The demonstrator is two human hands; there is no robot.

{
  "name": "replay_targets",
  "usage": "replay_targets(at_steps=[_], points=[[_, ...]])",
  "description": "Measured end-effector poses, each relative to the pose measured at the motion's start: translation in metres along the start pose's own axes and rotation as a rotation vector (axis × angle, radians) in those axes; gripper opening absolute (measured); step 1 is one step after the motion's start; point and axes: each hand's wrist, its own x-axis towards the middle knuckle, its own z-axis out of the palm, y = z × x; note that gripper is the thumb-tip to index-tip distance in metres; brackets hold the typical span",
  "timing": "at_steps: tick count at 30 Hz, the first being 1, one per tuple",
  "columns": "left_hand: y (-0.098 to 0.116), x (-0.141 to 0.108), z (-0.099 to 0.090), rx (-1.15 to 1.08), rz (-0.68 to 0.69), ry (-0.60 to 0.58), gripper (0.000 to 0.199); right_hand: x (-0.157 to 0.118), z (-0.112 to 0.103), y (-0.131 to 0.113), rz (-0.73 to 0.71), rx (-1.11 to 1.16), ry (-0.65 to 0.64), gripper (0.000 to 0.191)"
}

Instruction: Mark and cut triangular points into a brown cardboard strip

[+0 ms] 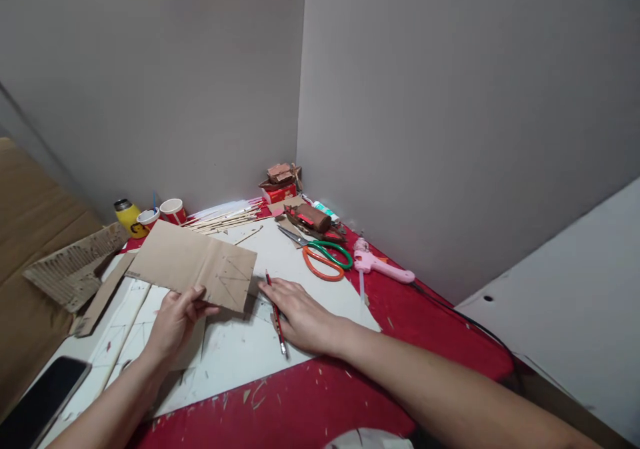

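My left hand [180, 315] pinches the lower edge of a folded piece of brown cardboard [175, 255], its thumb on top. Dark pencil lines cross the cardboard's right part. The piece is tilted and raised over a white sheet [240, 362]. Palm down on that sheet, my right hand [295, 312] rests with its fingers stretched out to the left. A red and black pencil [277, 315] lies at its fingers and appears loose. Scissors [320, 252] with orange and green handles lie beyond my right hand.
A pink glue gun [385, 267] with a cable lies at the right. Wooden sticks [225, 221], paper cups [173, 211] and a yellow bottle [129, 219] stand or lie at the back. A phone [47, 395] is at the lower left, near cardboard [30, 235]. Walls enclose the red table [310, 409].
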Motion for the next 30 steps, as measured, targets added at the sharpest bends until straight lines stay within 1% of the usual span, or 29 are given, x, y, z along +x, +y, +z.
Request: replay_targets(at_steps=[4, 12, 18, 21, 24, 28, 30], points=[[-0.005, 0.003, -0.001, -0.030, -0.036, 0.024, 0.049, -0.003, 0.002, 0.005, 0.001, -0.001, -0.007, 0.064], [-0.013, 0.005, -0.002, -0.076, -0.085, 0.053, 0.048, -0.005, 0.009, 0.017, 0.018, -0.018, 0.017, 0.066], [-0.016, 0.007, -0.003, -0.129, -0.077, 0.109, 0.046, -0.005, 0.004, 0.017, 0.032, -0.059, 0.016, 0.066], [-0.017, 0.009, -0.004, -0.148, -0.078, 0.126, 0.045, -0.003, -0.004, 0.014, 0.053, -0.089, 0.016, 0.065], [-0.018, 0.012, -0.004, -0.156, -0.093, 0.115, 0.043, -0.002, -0.016, 0.019, 0.109, -0.136, 0.039, 0.063], [-0.020, 0.015, -0.004, -0.162, -0.115, 0.087, 0.030, -0.006, -0.044, 0.041, 0.261, -0.250, 0.117, 0.058], [-0.020, 0.015, -0.004, -0.165, -0.129, 0.065, 0.025, -0.009, -0.060, 0.054, 0.343, -0.315, 0.124, 0.050]])
